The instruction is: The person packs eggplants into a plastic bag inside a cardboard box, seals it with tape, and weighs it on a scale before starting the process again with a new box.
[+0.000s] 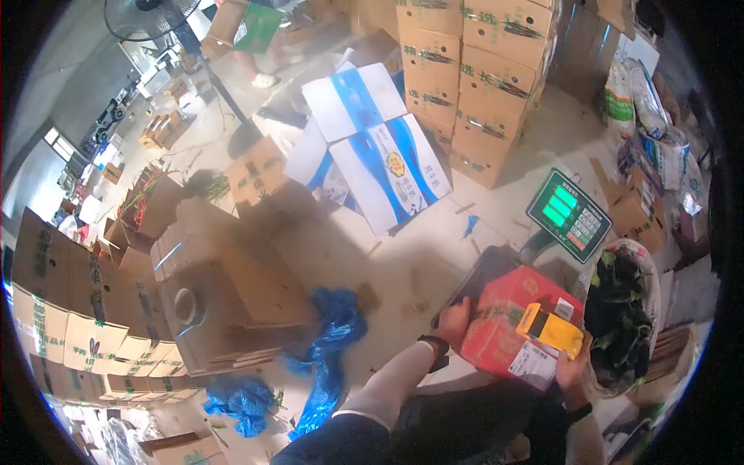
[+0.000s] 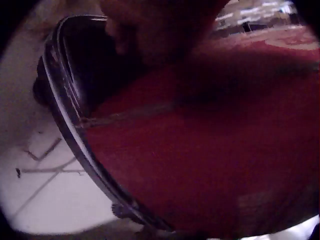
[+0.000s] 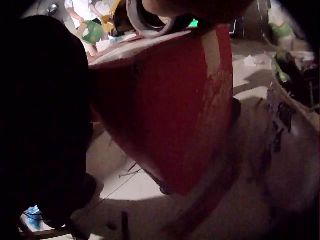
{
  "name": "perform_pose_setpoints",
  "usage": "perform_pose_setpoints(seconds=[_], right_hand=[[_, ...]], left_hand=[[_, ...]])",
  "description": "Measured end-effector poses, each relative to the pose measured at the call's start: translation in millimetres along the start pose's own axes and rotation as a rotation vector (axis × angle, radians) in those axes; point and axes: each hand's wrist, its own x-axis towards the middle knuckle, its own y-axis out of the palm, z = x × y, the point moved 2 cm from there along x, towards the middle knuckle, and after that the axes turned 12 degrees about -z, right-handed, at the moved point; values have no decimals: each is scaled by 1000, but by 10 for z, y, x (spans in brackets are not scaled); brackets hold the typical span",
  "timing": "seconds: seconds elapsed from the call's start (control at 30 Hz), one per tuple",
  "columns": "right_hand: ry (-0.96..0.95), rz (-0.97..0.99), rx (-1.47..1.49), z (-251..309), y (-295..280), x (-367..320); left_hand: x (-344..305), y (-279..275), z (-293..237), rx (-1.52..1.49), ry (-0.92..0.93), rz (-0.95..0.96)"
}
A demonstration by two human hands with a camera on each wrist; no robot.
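A red carton (image 1: 508, 322) with tan tape and white labels sits on the dark tray (image 1: 484, 271) of a scale. My left hand (image 1: 455, 324) rests against the carton's near-left side; in the left wrist view its fingers reach down by the tray's rim (image 2: 75, 117). My right hand (image 1: 572, 366) grips a yellow tape dispenser (image 1: 552, 332) over the carton's right part. In the right wrist view, a pale tape roll (image 3: 150, 25) shows beneath that hand, close over the carton's top edge. The scale's green-lit display (image 1: 562, 205) stands beyond the carton.
A basket (image 1: 655, 310) of dark green vegetables stands right of the carton. Blue plastic (image 1: 333, 341) lies on the floor to the left, by a large brown box (image 1: 225, 287). White-and-blue cartons (image 1: 391, 167) and stacked brown boxes (image 1: 496, 85) are ahead. A fan (image 1: 151, 15) stands back left.
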Motion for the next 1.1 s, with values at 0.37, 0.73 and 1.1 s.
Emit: perform_pose_setpoints(seconds=[0.37, 0.73, 1.1], right_hand=[[229, -210, 211, -1380, 233, -512], [206, -260, 211, -1482, 228, -473], [226, -196, -79, -1656, 100, -489]], left_hand=[[-91, -563, -763, -1509, -331, 199], [-320, -770, -959, -1903, -401, 718], [-84, -22, -731, -1932, -307, 587]])
